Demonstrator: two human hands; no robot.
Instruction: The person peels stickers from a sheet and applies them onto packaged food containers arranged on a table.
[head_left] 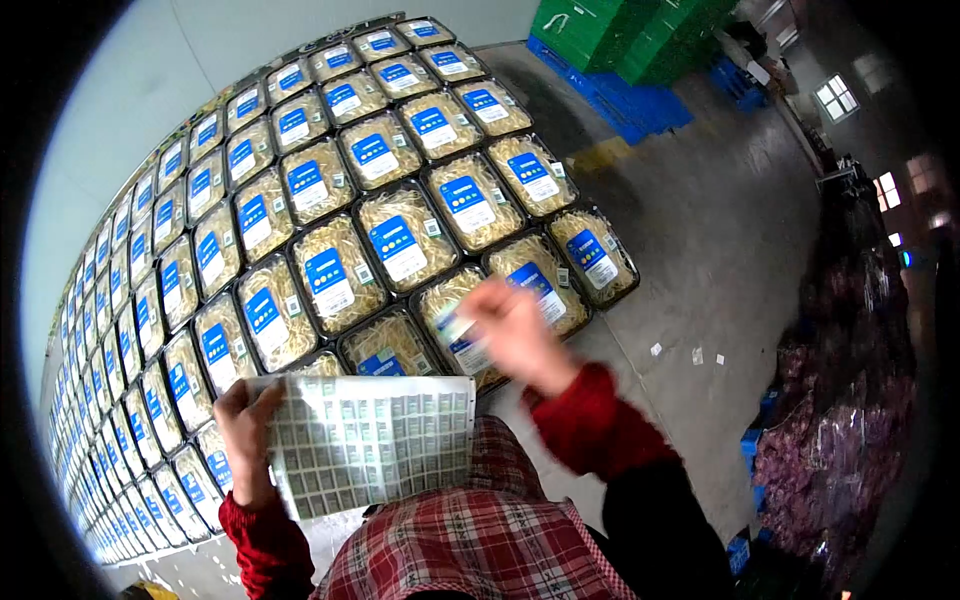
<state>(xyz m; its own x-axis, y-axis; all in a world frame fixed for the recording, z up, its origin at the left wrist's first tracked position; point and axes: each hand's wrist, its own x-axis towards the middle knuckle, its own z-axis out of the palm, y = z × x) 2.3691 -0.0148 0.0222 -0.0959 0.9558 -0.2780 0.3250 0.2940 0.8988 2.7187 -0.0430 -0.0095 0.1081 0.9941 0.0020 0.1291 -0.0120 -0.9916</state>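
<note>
My left hand (250,432) is closed on the left edge of a sheet of label stickers (372,440), printed with rows of small greenish labels. My right hand (515,330), blurred by motion, is pinched over a clear-lidded black tray (440,295) near the front right of the rows. At its fingertips shows a small pale green-white sticker (455,326), smeared. Beneath the hand, the tray holds pale, stringy strands and has a blue-and-white label, partly hidden. The tray to its left (330,280) bears a small square label beside its blue one.
Many similar trays (300,185) stand in close rows to the left and back. Green crates (590,30) rest on a blue pallet (610,95) behind. A plastic-wrapped purplish stack (840,440) stands at right. Paper scraps (698,355) lie on the concrete floor (690,270).
</note>
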